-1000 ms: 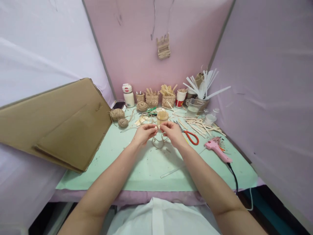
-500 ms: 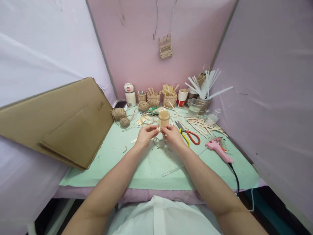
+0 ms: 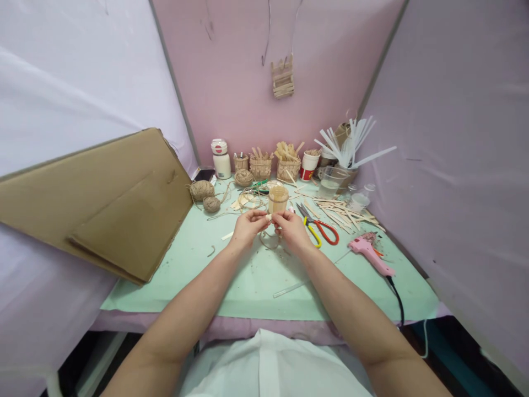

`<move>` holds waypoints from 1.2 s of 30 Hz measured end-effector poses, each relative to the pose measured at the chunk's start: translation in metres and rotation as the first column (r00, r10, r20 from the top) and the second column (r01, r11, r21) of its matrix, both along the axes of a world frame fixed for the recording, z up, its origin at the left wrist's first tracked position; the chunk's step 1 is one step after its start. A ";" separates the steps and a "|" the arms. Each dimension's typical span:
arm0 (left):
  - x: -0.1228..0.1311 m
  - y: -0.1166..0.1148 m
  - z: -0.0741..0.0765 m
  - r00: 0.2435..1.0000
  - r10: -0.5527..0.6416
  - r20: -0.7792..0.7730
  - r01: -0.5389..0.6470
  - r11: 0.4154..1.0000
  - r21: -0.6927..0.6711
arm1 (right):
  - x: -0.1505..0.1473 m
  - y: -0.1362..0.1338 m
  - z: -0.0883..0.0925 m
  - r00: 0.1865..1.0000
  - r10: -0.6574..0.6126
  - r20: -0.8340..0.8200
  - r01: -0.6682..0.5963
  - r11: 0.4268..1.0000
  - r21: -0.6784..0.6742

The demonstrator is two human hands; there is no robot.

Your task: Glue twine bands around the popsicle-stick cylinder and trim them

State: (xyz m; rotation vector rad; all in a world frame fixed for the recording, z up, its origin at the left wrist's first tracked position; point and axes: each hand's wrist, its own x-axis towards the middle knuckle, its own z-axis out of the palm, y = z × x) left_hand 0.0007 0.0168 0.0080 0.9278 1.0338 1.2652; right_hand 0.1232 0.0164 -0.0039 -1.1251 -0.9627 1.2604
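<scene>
Fingertips of my left hand point(image 3: 248, 226) and my right hand point(image 3: 291, 229) meet in a pinch around a small pale strip point(image 3: 269, 217), most of it covered by the fingers. Just behind them stands a round cup of wooden sticks point(image 3: 278, 199), upright, with a band near its rim. Its lower part is hidden by my hands. Below the fingertips a loop of twine point(image 3: 269, 242) hangs or lies close to the table; I cannot tell whether a hand holds it. To the right of my right hand lie scissors point(image 3: 317, 225) with one yellow and one red handle.
A pink glue gun point(image 3: 372, 253) with a cord lies at the right; a clear glue stick point(image 3: 289, 289) is in front. Twine balls point(image 3: 202, 191), loose wooden sticks point(image 3: 343, 212) and stick-filled baskets point(image 3: 288, 168) occupy the back. A cardboard sheet point(image 3: 124, 220) leans at the left.
The view has shifted slightly. Both hands keep their pinch in front of the cup, and the pale strip between the fingertips looks slightly turned.
</scene>
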 end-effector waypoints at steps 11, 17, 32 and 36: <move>0.000 0.000 -0.001 1.000 -0.001 -0.012 0.002 1.000 0.014 | -0.001 -0.002 0.000 1.000 -0.006 0.009 0.007 1.000 -0.011; 0.000 0.001 -0.002 0.999 -0.003 -0.034 0.004 1.000 0.030 | -0.002 -0.002 -0.003 1.000 -0.007 0.012 0.007 1.000 -0.010; 0.001 -0.004 -0.007 0.969 0.040 -0.245 0.023 0.968 0.250 | 0.014 -0.003 0.008 0.973 0.053 0.223 -0.080 0.990 0.112; 0.002 -0.005 -0.007 0.979 -0.003 -0.203 0.043 0.980 0.194 | 0.015 0.000 0.005 0.965 0.050 0.258 -0.087 0.987 0.136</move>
